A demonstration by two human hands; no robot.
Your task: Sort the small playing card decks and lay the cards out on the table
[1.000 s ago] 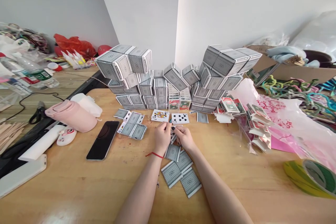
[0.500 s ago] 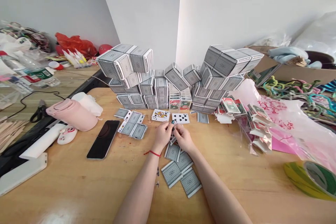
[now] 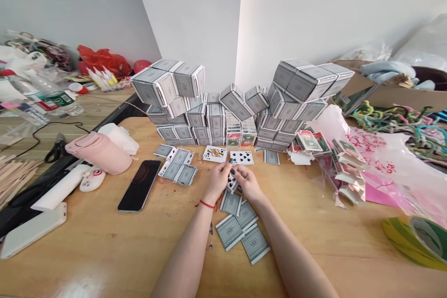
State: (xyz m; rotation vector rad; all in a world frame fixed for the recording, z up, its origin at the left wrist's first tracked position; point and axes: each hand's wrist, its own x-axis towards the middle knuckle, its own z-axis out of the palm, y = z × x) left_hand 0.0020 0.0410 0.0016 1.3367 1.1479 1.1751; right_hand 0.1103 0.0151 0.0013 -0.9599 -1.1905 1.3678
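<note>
My left hand (image 3: 218,181) and my right hand (image 3: 248,183) meet at the middle of the wooden table (image 3: 104,256), with their fingers pinched around a small bunch of playing cards (image 3: 232,182) showing black spades. Just beyond my fingertips lie two face-up cards, a court card (image 3: 215,153) and a spade card (image 3: 241,158). Grey-backed card packs (image 3: 237,228) lie loosely below my hands, and more (image 3: 177,171) lie to the left. A red cord (image 3: 207,204) circles my left wrist.
A wall of stacked grey card boxes (image 3: 216,118) rises behind the cards. To the left are a black phone (image 3: 139,185) and a pink bottle (image 3: 98,152). To the right are a pink plastic bag (image 3: 380,158), a roll of tape (image 3: 415,242) and a cardboard box (image 3: 380,95).
The whole view has drifted slightly, so the table's contents sit a little further right. Both hands stay together around the cards, with only small shifts of the fingers.
</note>
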